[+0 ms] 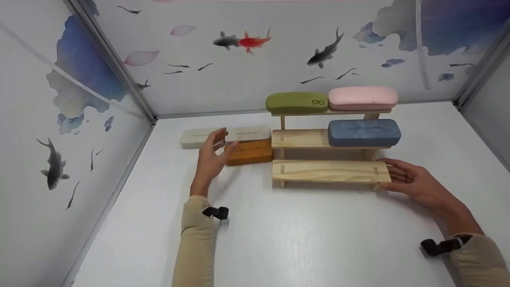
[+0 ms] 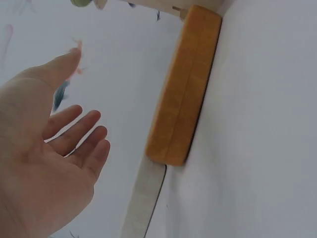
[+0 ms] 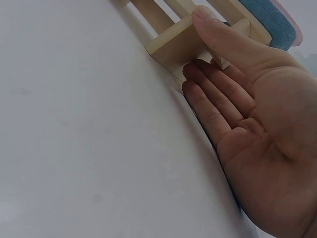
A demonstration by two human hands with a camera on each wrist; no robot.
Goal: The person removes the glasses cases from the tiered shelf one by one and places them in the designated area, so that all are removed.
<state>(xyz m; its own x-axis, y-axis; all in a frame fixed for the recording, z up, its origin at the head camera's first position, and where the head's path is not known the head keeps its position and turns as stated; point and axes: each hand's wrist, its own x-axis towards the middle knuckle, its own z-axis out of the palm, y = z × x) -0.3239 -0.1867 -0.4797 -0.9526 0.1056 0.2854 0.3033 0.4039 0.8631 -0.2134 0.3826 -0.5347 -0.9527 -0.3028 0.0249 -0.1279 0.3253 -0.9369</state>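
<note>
My left hand point(image 1: 211, 157) is raised beside the glasses cases at the left, thumb and fingers apart, with nothing between them. Just under and right of it lies an orange glasses case point(image 1: 250, 153). Behind that, two pale cases lie end to end, a cream one point(image 1: 193, 137) and a greyish-white one point(image 1: 251, 134). My right hand point(image 1: 418, 183) holds the right end of a three-tier wooden stand point(image 1: 330, 171) at its lowest step, thumb toward the front. In the right wrist view its fingertips point(image 3: 190, 74) meet the end support.
On the stand's top step sit a green case point(image 1: 297, 102) and a pink case point(image 1: 363, 98). A blue case point(image 1: 364, 132) rests at the right of the middle step. White panels point(image 1: 239, 79) printed with fish surround the white table point(image 1: 303, 235).
</note>
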